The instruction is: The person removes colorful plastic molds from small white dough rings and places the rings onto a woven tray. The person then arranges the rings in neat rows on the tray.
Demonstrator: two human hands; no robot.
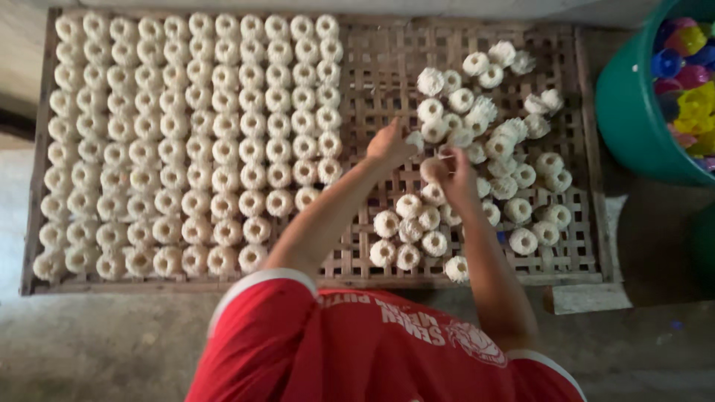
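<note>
A flat woven bamboo tray [372, 67] lies on the concrete floor. Its left half carries neat rows of white ring-shaped cakes [186, 134]. A loose heap of the same cakes [491, 141] covers its right half. My left hand [389, 144] reaches over the tray's middle, fingers pinched on one white cake [414, 140] at the heap's edge. Just right of it and slightly nearer, my right hand [449, 173] closes on another white cake [432, 170]. Both arms stretch out from my red shirt [357, 342].
At the right edge a green plastic tub [633, 104] holds several colourful plastic moulds [689, 59]. A pale flat slab [588, 298] lies by the tray's near right corner. Bare lattice shows between the rows and the heap.
</note>
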